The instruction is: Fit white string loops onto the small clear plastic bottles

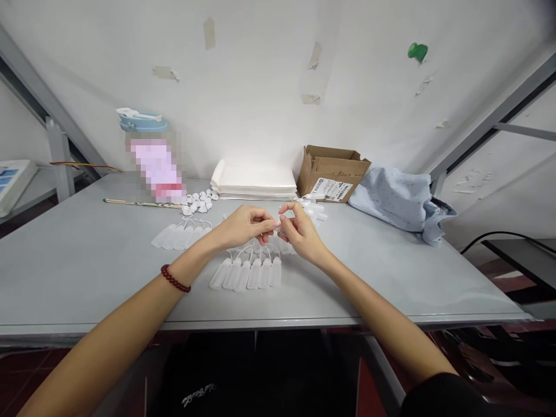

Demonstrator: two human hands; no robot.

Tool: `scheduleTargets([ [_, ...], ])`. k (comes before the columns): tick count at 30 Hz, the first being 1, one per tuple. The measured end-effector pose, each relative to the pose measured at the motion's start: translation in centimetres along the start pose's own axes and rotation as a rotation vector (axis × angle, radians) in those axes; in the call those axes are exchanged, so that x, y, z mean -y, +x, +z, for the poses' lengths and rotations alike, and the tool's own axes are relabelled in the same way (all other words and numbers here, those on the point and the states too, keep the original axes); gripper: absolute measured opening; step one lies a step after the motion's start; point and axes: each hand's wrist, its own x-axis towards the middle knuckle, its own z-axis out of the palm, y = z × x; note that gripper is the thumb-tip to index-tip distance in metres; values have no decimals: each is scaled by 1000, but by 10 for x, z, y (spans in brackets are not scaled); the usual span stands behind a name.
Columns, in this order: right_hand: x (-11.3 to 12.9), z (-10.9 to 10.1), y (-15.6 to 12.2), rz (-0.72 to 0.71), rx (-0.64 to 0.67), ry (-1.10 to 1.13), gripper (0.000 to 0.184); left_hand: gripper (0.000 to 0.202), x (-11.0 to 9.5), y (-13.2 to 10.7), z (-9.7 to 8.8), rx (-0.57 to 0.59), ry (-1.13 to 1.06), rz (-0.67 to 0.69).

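Observation:
My left hand [254,225] and my right hand [302,233] meet above the table, the thumb and fingers of each pinched together. A pale bit of something shows between the fingertips, but the fingers cover most of it and its kind cannot be made out. Just below the hands lies a row of small translucent plastic bottles [255,273] with thin white straps looped at their tops. More such bottles [178,234] lie in a row to the left. Behind my right hand is a pile of clear plastic pieces [316,209], partly hidden.
White caps [197,202] are heaped at the back left, beside a thin stick [139,202]. A stack of white sheets [256,180], a cardboard box [332,174] and a light blue cloth [393,200] line the wall. A blue lidded container [143,123] stands behind a blurred pink area.

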Motion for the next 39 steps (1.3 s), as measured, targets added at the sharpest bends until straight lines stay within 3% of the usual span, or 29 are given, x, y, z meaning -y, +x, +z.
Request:
scheduleTargets([
  [6, 2, 1, 0, 52, 25, 59, 14, 20, 4, 1, -1, 9, 11, 129],
  [15, -8, 2, -1, -101, -29, -163, 13, 29, 0, 1, -3, 69, 169, 45],
  [20, -7, 0, 1, -35, -30, -51, 15, 20, 0, 0, 2, -12, 196, 139],
  [24, -6, -1, 2, -18, -48, -28, 15, 23, 1, -1, 3, -61, 234, 138],
  [29, -3, -2, 0, -79, -85, -212, 18, 27, -1, -1, 2, -39, 217, 98],
  [32, -3, -5, 0, -91, -153, -317, 23, 30, 0, 2, 1, -133, 161, 87],
  [35, -7, -9, 3, -207, -157, -481, 26, 35, 6, 5, -1, -243, 54, 49],
  [39, -10, -11, 5, -318, -127, -532, 27, 32, 10, 6, -4, -248, 34, 51],
])
